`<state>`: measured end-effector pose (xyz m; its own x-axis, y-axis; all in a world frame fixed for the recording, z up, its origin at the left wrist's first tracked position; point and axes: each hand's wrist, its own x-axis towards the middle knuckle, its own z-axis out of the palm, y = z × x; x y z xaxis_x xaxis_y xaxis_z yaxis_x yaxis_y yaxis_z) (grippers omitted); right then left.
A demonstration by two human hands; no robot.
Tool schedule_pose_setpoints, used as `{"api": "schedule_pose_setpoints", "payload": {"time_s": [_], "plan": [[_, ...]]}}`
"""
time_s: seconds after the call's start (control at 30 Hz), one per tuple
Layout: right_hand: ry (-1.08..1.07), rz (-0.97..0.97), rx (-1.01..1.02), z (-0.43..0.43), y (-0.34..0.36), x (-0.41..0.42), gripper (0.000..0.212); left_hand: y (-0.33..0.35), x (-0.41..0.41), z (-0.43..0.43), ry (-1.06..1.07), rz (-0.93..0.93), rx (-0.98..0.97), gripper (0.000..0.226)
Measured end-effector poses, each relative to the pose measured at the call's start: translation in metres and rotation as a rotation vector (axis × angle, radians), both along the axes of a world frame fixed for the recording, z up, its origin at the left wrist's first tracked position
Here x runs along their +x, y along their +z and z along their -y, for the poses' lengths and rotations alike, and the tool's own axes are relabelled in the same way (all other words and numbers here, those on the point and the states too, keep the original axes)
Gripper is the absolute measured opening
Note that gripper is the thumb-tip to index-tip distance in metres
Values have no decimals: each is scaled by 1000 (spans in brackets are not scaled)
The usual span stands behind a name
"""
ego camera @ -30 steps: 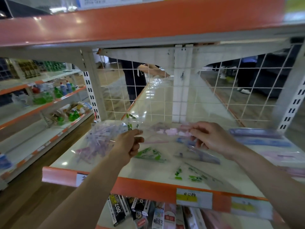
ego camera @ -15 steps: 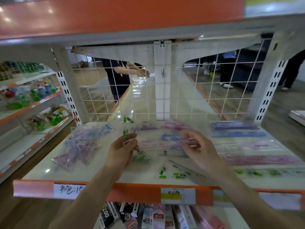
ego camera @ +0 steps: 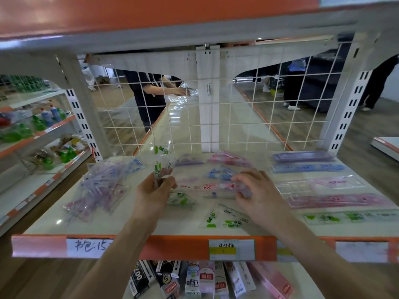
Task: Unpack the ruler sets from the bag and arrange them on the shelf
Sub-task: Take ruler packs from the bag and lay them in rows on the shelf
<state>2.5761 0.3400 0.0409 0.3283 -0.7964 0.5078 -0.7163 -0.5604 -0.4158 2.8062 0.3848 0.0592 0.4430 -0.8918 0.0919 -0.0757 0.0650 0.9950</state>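
Observation:
A clear plastic bag [ego camera: 172,162] with green print and ruler pieces inside hangs over the cream shelf [ego camera: 121,221]. My left hand [ego camera: 155,190] pinches the bag's left edge. My right hand [ego camera: 257,193] grips a pink-printed clear ruler [ego camera: 207,187] at its right end, inside or under the bag. A green triangle ruler [ego camera: 226,219] and a green protractor [ego camera: 181,199] lie loose below my hands. Purple, blue, pink and green straight rulers [ego camera: 336,200] lie in a column on the shelf's right side.
A second bag full of pink and purple rulers [ego camera: 101,186] lies on the shelf's left. A white wire grid [ego camera: 216,117] backs the shelf; a person stands behind it. The orange front lip [ego camera: 172,247] carries price labels. Boxed goods [ego camera: 200,279] fill the shelf below.
The camera has moved closer and lower. My right hand has slid down and right along the pink ruler; my left hand keeps its pinch on the bag.

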Motion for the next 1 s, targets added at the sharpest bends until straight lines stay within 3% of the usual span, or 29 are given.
{"api": "schedule_pose_setpoints", "payload": {"time_s": [0.1,0.2,0.3,0.4,0.53,0.77,1.0], "plan": [[37,-136,-1,-1,14,0,28,3,-2,2,-10,14,5,14],[129,-204,162,-5,33,-4,25,9,-13,11,-17,58,32,13],[138,-221,207,-11,52,-10,34,16,-37,22,-109,105,73,11],[92,-266,263,-12,67,-29,38,23,-63,31,-221,166,112,12],[27,-193,436,-7,78,-74,33,28,-88,40,-286,302,139,36],[-159,-273,488,-1,96,-159,32,32,-117,40,-352,261,133,34],[-251,-322,555,2,79,-182,32,33,-123,36,-424,288,185,36]]}}
